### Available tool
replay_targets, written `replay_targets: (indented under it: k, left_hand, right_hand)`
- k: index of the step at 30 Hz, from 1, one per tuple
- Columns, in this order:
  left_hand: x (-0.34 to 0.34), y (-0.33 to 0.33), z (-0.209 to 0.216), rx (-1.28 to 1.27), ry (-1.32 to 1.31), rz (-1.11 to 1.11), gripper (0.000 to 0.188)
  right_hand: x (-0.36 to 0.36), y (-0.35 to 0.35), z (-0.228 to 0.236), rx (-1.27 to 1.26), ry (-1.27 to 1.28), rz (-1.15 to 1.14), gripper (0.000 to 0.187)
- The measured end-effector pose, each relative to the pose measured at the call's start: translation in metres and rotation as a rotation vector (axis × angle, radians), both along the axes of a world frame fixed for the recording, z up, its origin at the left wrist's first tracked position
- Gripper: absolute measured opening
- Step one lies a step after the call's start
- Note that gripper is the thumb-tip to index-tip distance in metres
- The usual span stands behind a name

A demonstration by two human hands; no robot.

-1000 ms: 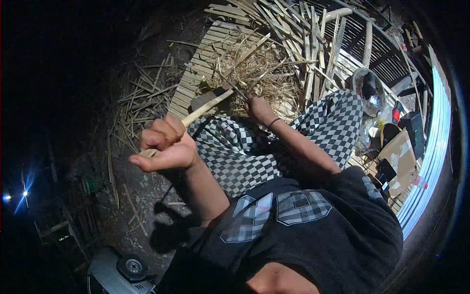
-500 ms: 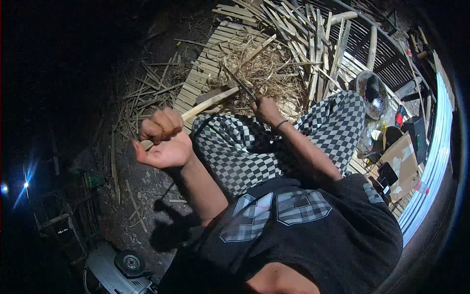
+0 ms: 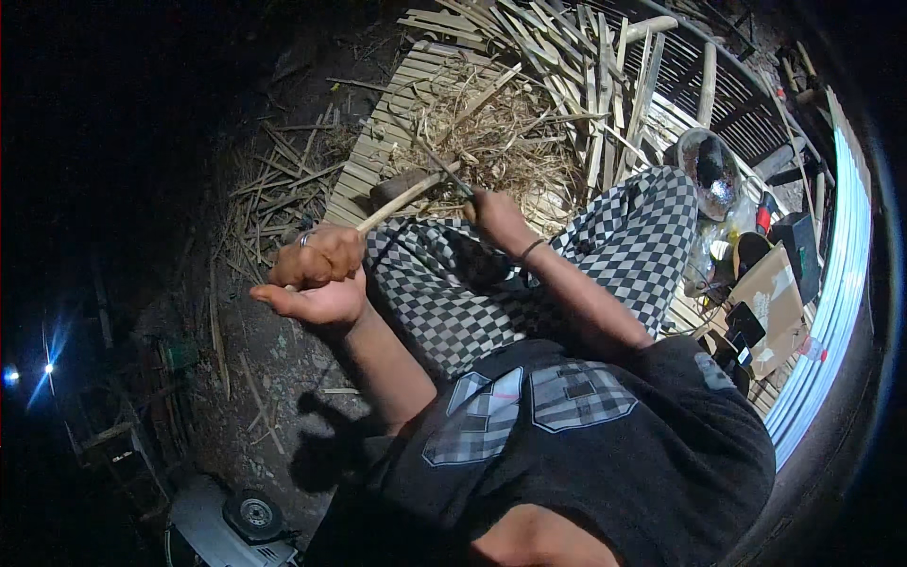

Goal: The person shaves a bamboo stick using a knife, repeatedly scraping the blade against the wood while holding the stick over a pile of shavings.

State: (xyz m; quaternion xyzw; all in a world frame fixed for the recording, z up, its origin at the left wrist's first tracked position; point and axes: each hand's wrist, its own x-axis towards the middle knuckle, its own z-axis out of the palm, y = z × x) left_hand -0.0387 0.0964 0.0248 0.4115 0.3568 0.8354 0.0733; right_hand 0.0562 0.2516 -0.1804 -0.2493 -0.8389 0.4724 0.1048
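My left hand [image 3: 319,269] is closed around a pale bamboo strip [image 3: 406,200], which slants up and away to the right over my lap. My right hand [image 3: 499,222] grips a knife by its handle. The knife's narrow dark blade [image 3: 436,161] points up and to the left, crossing close to the strip's far end. Whether the edge touches the strip I cannot tell. Beneath the strip, by my knee, lies a dark brown block [image 3: 397,185]. A heap of curled shavings [image 3: 491,123] is spread just beyond both hands.
I sit cross-legged on a slatted bamboo platform [image 3: 364,165]. Split bamboo pieces [image 3: 595,85] are piled at the far right. To my right are a round metal pot [image 3: 709,175], a cardboard box [image 3: 770,302] and a phone [image 3: 744,323]. Loose sticks [image 3: 283,180] litter the ground at left.
My left hand has moved slightly right and up with the bamboo strip, its fingers closing over it. My right hand has shifted slightly left with the knife.
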Motion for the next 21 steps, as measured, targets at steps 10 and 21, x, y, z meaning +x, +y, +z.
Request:
replay_targets:
  k: [10, 21]
  left_hand:
    - [-0.007, 0.01, 0.012, -0.042, 0.123, -0.344, 0.057]
    - [-0.008, 0.002, 0.006, 0.022, 0.089, -0.287, 0.054]
  right_hand:
    - [0.029, -0.035, 0.131, -0.059, 0.254, 0.16, 0.019]
    - [0.025, -0.025, 0.088, -0.038, 0.083, 0.112, 0.022]
